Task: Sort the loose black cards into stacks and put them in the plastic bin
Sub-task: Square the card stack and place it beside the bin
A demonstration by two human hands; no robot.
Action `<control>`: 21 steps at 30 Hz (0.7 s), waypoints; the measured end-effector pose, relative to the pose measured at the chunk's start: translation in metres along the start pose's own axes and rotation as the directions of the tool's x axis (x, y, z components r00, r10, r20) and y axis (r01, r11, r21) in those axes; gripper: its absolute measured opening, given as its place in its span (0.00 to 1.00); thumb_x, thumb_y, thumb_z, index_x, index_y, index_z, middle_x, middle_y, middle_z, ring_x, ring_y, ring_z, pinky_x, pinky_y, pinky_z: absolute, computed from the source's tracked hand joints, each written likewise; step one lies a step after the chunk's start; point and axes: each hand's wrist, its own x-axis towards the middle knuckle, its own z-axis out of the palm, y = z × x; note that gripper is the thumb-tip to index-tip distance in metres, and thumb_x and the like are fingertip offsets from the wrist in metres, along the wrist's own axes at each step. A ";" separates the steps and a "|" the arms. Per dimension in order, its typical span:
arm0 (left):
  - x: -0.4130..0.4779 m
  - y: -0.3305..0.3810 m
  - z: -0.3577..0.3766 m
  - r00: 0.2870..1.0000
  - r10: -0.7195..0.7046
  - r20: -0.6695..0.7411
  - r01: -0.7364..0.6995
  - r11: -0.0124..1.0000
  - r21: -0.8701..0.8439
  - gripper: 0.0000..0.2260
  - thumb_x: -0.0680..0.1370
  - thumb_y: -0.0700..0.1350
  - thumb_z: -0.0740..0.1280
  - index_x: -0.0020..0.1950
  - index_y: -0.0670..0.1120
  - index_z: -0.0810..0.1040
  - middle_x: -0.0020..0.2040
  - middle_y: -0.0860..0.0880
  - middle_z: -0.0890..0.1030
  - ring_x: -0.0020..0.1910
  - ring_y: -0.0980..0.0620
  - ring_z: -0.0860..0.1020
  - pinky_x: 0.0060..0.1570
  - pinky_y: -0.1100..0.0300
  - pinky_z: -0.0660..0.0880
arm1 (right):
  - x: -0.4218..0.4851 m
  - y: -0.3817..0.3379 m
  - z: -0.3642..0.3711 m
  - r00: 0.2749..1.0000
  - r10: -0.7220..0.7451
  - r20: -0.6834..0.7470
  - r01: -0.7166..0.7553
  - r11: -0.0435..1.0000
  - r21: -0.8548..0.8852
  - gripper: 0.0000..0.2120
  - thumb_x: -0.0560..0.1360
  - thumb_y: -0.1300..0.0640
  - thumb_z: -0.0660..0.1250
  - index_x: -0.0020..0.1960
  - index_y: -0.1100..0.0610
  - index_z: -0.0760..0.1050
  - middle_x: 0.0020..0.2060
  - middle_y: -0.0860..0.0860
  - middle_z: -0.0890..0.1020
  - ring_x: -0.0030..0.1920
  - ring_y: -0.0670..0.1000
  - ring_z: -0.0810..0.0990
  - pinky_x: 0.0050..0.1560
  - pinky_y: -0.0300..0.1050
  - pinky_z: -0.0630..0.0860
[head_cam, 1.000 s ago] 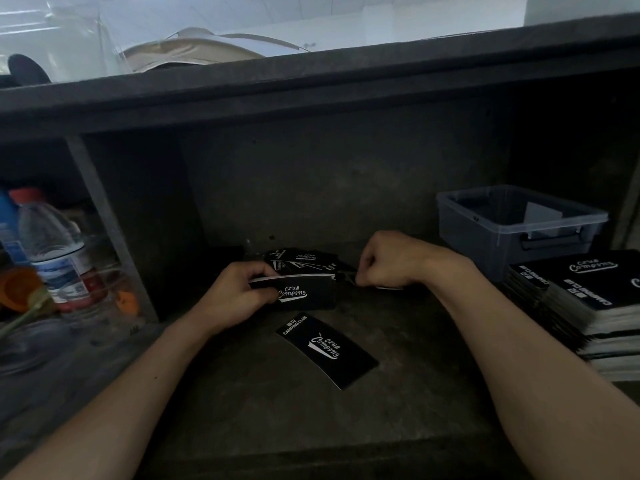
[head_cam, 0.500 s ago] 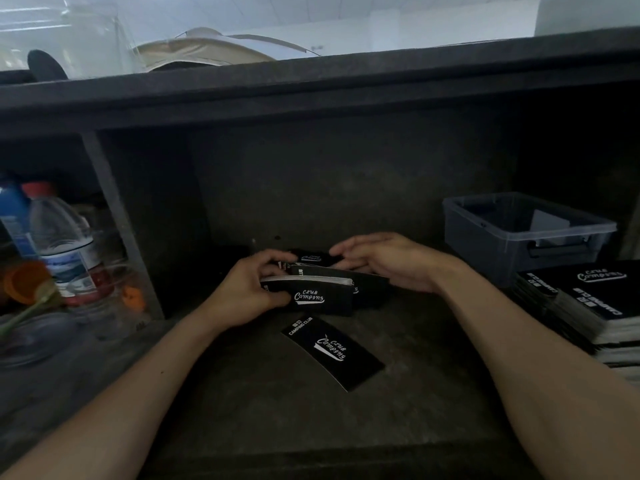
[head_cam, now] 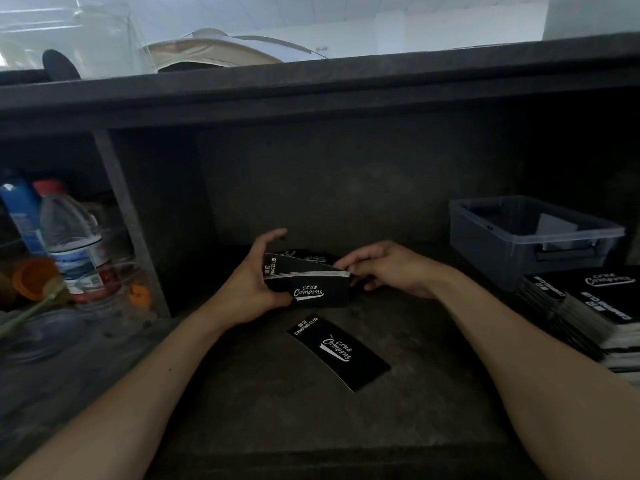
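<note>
Stacked black rectangular cards [head_cam: 311, 294] with white lettering sit between the two hands above the dark grey shelf floor [head_cam: 263, 410]. Well left of the left fingers, past a grey upright divider [head_cam: 128, 220], a clear plastic water bottle with a red cap [head_cam: 74, 244] stands beside an orange plastic cup [head_cam: 34, 277]. The left hand [head_cam: 254, 289] grips the stack's left end, thumb on the near face and fingers curled behind, with the index finger lifted above it. More loose black cards [head_cam: 311, 256] lie just behind the stack. A single black card [head_cam: 337, 351] lies flat nearer the person than both sets of fingers, touching neither. The right hand [head_cam: 391, 268] curls its fingers together on the stack's right end, fingertips pinching the corner. Well right of those fingers sits a translucent grey plastic bin [head_cam: 485, 244], and near it are tall piles of black cards [head_cam: 588, 306].
</note>
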 end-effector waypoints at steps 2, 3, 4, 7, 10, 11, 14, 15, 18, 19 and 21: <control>-0.001 0.003 0.001 1.000 0.006 0.006 -0.006 1.000 0.011 0.41 0.68 0.30 0.77 0.70 0.62 0.65 0.56 0.48 0.80 0.50 0.58 0.83 0.51 0.63 0.80 | 0.005 -0.002 0.003 0.993 -0.011 -0.121 0.018 0.998 0.053 0.15 0.80 0.66 0.58 0.57 0.54 0.80 0.51 0.50 0.85 0.44 0.46 0.82 0.41 0.37 0.74; 0.000 0.002 0.001 1.000 0.012 0.001 -0.012 0.999 0.035 0.36 0.69 0.30 0.76 0.67 0.61 0.70 0.55 0.48 0.81 0.50 0.58 0.82 0.51 0.63 0.79 | 0.008 0.001 0.004 0.976 -0.029 -0.214 0.038 0.999 0.038 0.17 0.79 0.69 0.56 0.58 0.56 0.79 0.53 0.53 0.84 0.46 0.48 0.81 0.43 0.38 0.76; 0.000 0.001 0.001 1.000 0.018 0.003 -0.018 0.997 0.075 0.30 0.69 0.31 0.76 0.61 0.60 0.75 0.53 0.50 0.82 0.50 0.59 0.82 0.52 0.62 0.78 | 0.011 0.005 0.004 0.956 -0.066 -0.285 0.058 0.998 -0.036 0.20 0.77 0.71 0.55 0.60 0.57 0.78 0.56 0.55 0.82 0.50 0.49 0.80 0.50 0.40 0.77; 0.001 -0.003 0.002 0.998 -0.048 0.050 0.039 0.986 0.162 0.15 0.71 0.34 0.76 0.47 0.55 0.82 0.44 0.54 0.84 0.40 0.65 0.81 0.47 0.62 0.75 | 0.012 0.017 0.008 0.985 -0.105 -0.137 0.030 0.885 -0.464 0.27 0.75 0.72 0.56 0.70 0.54 0.72 0.68 0.53 0.74 0.70 0.52 0.70 0.70 0.36 0.60; 0.002 -0.003 0.001 0.992 -0.124 0.032 0.117 0.978 0.170 0.12 0.72 0.34 0.73 0.42 0.52 0.82 0.36 0.55 0.82 0.34 0.63 0.78 0.39 0.62 0.73 | 0.011 0.013 0.008 0.999 -0.023 -0.039 -0.009 0.742 -0.670 0.20 0.79 0.63 0.57 0.69 0.53 0.74 0.69 0.52 0.74 0.69 0.53 0.71 0.66 0.37 0.65; 0.002 -0.004 0.000 0.990 -0.143 0.013 0.139 0.975 0.171 0.11 0.71 0.35 0.73 0.40 0.52 0.82 0.34 0.56 0.81 0.34 0.61 0.78 0.38 0.62 0.72 | 0.012 0.010 0.005 0.996 -0.026 -0.088 -0.043 0.720 -0.693 0.17 0.80 0.58 0.58 0.64 0.53 0.78 0.66 0.54 0.78 0.65 0.54 0.75 0.63 0.41 0.70; 0.004 -0.004 -0.002 0.984 -0.180 -0.012 0.178 0.962 0.207 0.08 0.71 0.36 0.72 0.39 0.49 0.83 0.33 0.55 0.80 0.35 0.58 0.77 0.37 0.61 0.70 | 0.008 0.002 -0.010 0.967 -0.025 -0.252 -0.167 0.688 -0.707 0.16 0.76 0.44 0.63 0.46 0.55 0.83 0.44 0.53 0.84 0.45 0.53 0.81 0.43 0.42 0.75; 0.004 -0.004 -0.002 0.983 -0.181 -0.012 0.179 0.960 0.214 0.08 0.71 0.36 0.72 0.39 0.49 0.82 0.32 0.55 0.80 0.35 0.58 0.77 0.37 0.62 0.70 | 0.005 0.003 -0.014 0.962 -0.015 -0.272 -0.190 0.678 -0.710 0.17 0.73 0.41 0.66 0.44 0.55 0.83 0.40 0.51 0.83 0.43 0.51 0.81 0.41 0.41 0.74; 0.005 -0.004 -0.001 0.984 -0.178 -0.021 0.178 0.959 0.222 0.08 0.70 0.35 0.72 0.38 0.49 0.82 0.31 0.55 0.79 0.34 0.57 0.77 0.36 0.61 0.70 | -0.002 0.007 -0.013 0.963 0.080 -0.258 -0.236 0.715 -0.658 0.19 0.65 0.40 0.76 0.48 0.51 0.83 0.43 0.46 0.82 0.46 0.47 0.80 0.48 0.40 0.76; 0.005 -0.004 -0.001 0.985 -0.172 -0.024 0.173 0.959 0.222 0.08 0.70 0.35 0.72 0.38 0.48 0.82 0.31 0.55 0.80 0.35 0.57 0.77 0.37 0.61 0.71 | -0.002 0.006 -0.012 0.960 0.108 -0.257 -0.252 0.733 -0.632 0.20 0.64 0.42 0.78 0.51 0.52 0.83 0.47 0.47 0.83 0.47 0.47 0.79 0.49 0.39 0.75; 0.005 -0.004 -0.001 0.986 -0.165 -0.015 0.164 0.962 0.217 0.08 0.71 0.35 0.73 0.39 0.48 0.82 0.31 0.56 0.80 0.34 0.59 0.77 0.37 0.61 0.71 | -0.001 0.000 -0.010 0.959 0.142 -0.244 -0.268 0.735 -0.623 0.23 0.65 0.47 0.79 0.57 0.55 0.81 0.54 0.50 0.82 0.51 0.49 0.79 0.53 0.39 0.75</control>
